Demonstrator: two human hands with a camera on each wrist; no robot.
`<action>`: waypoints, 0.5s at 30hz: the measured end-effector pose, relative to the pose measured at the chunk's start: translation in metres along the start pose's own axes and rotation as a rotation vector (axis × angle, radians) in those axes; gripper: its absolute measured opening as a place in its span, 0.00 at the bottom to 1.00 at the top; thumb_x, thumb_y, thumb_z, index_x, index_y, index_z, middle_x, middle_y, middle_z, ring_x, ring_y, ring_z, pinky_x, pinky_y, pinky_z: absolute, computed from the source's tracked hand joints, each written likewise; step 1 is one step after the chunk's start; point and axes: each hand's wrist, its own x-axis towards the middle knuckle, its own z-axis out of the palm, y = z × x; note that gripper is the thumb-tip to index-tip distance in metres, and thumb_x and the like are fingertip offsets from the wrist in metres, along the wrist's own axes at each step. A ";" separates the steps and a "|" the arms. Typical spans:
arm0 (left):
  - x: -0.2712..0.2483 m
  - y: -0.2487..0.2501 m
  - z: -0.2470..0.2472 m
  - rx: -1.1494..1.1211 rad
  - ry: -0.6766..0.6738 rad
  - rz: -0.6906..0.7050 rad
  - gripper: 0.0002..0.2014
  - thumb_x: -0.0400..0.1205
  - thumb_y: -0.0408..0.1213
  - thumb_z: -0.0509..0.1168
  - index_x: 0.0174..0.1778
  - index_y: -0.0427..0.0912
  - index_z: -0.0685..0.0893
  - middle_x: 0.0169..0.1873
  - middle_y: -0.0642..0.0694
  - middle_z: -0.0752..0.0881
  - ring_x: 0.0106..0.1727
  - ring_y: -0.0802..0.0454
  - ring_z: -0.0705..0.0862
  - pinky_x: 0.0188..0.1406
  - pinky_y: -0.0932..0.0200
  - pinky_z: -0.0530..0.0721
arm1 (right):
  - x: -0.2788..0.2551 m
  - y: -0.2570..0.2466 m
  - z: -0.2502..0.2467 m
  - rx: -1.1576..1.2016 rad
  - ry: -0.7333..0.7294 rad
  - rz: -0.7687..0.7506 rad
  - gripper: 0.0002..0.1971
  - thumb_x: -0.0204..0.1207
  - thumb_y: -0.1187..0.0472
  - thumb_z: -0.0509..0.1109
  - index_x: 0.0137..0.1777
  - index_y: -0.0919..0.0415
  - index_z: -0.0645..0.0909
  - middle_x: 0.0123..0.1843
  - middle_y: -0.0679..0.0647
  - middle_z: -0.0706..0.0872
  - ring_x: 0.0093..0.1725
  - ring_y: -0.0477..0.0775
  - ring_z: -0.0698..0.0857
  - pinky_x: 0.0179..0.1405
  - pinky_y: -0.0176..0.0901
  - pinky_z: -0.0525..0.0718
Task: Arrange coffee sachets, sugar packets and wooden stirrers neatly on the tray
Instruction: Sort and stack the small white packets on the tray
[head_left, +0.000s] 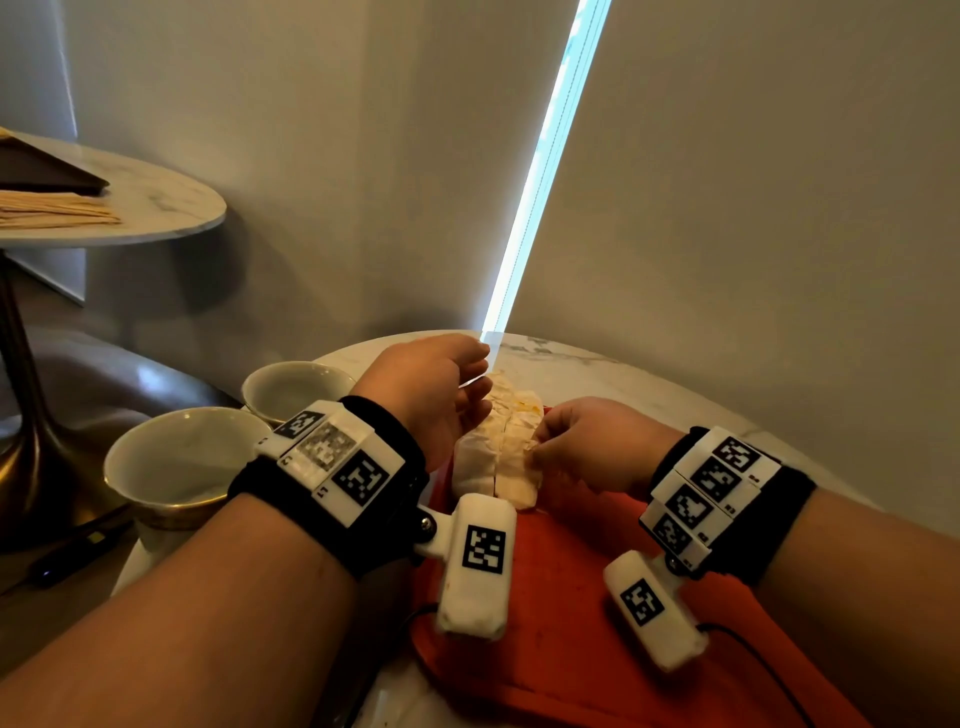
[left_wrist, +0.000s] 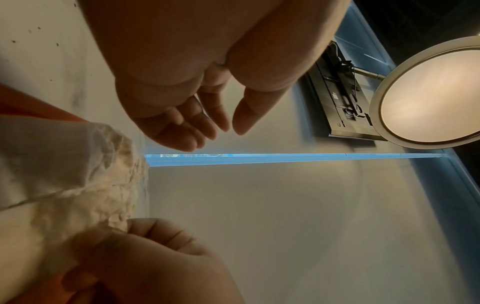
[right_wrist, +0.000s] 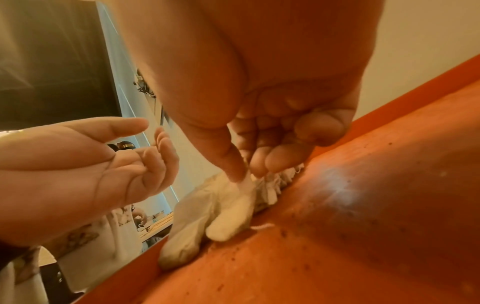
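Several white paper sachets lie side by side at the far left corner of the orange tray. My right hand pinches the right edge of one sachet between thumb and fingertips, low on the tray floor. Just above the sachets' far end hovers my left hand, its fingers relaxed and holding nothing. A bundle of wooden stirrers lies on a separate round table at the far left.
Two white cups stand on the marble table left of the tray, under my left wrist. A dark flat object sits by the stirrers. Blinds with a bright gap close off the back. A cable trails over the tray's near part.
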 end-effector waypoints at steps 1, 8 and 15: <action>0.000 0.000 0.000 -0.001 0.002 -0.003 0.08 0.86 0.34 0.65 0.60 0.38 0.83 0.47 0.44 0.84 0.46 0.48 0.84 0.37 0.57 0.84 | 0.001 0.000 0.000 0.001 0.009 0.007 0.05 0.78 0.56 0.77 0.47 0.57 0.89 0.38 0.52 0.90 0.32 0.47 0.83 0.29 0.41 0.80; -0.001 0.001 -0.001 0.017 0.010 -0.038 0.04 0.86 0.37 0.65 0.54 0.42 0.84 0.48 0.45 0.85 0.49 0.48 0.84 0.42 0.54 0.83 | -0.003 0.001 0.001 0.069 0.137 -0.025 0.08 0.76 0.54 0.79 0.48 0.57 0.87 0.38 0.50 0.87 0.33 0.46 0.82 0.31 0.40 0.77; -0.003 0.004 -0.006 0.258 -0.106 -0.227 0.11 0.81 0.44 0.63 0.55 0.43 0.82 0.45 0.45 0.82 0.46 0.49 0.80 0.43 0.50 0.75 | -0.017 -0.002 0.002 0.509 -0.196 0.096 0.05 0.83 0.66 0.69 0.48 0.64 0.85 0.39 0.62 0.86 0.29 0.51 0.83 0.31 0.43 0.80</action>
